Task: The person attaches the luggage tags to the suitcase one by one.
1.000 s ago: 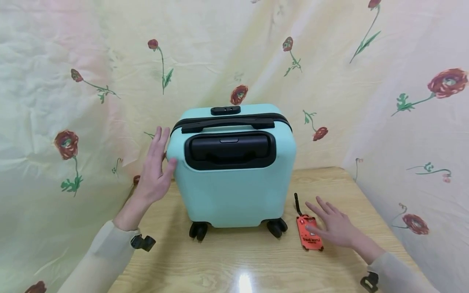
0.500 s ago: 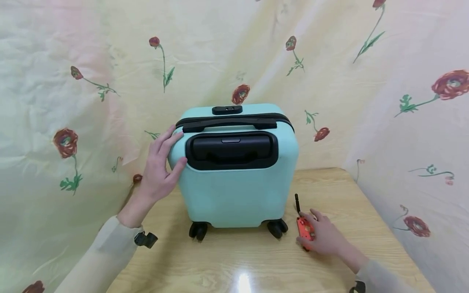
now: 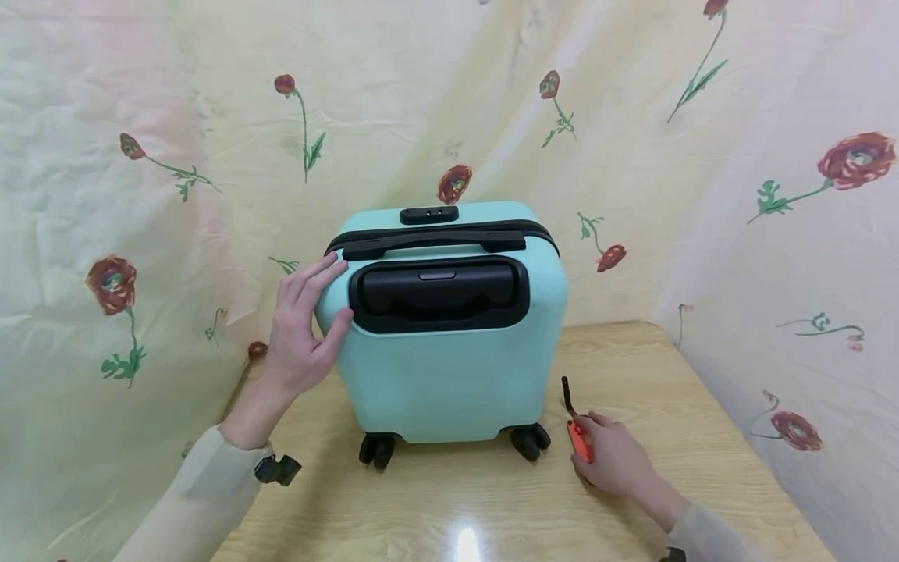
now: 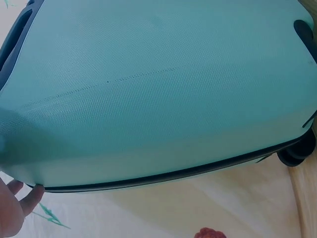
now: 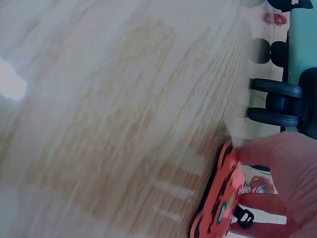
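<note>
A mint-green suitcase stands upright on its black wheels, with a black top handle and a recessed black pull handle. My left hand rests on its upper left corner, fingers spread over the edge; in the left wrist view, fingertips touch the shell near the black seam. To the right of the suitcase, my right hand grips a red luggage tag by its sides. The tag's black strap points away. In the right wrist view the tag is tilted, one edge close to the table.
The wooden table reaches back to a floral cloth hung behind and at both sides. Suitcase wheels stand left of the right hand.
My left hand has come onto the suitcase corner from beside it. My right hand has moved from hovering over the luggage tag to gripping it, and the tag has tilted up.
</note>
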{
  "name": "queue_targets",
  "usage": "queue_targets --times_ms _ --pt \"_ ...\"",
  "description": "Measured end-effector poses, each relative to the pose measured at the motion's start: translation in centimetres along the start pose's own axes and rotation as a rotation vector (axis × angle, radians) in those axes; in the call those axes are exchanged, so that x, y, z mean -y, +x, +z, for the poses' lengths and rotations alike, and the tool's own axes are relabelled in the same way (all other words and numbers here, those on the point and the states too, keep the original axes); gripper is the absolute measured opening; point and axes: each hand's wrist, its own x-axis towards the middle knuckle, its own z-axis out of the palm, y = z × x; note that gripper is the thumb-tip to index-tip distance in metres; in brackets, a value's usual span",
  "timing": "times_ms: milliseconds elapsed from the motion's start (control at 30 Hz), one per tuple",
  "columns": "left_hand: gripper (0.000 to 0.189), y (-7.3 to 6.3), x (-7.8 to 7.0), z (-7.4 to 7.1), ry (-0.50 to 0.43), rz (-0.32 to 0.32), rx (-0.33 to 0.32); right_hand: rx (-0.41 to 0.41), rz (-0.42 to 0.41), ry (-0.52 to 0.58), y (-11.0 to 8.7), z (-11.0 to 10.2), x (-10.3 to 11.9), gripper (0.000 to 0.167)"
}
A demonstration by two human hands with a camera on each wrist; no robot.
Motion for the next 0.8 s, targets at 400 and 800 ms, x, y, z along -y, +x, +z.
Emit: queue_targets --times_ms 400,800 --pt "0.053 0.0 0.1 0.3 -0.015 0.003 -0.025 -0.083 0.03 0.077 -0.3 -0.6 -0.8 0.05" --pt "0.054 -0.1 0.0 -0.1 0.004 -0.032 0.029 -0.178 0.022 0.074 0.0 -4.1 -2.3 0.05"
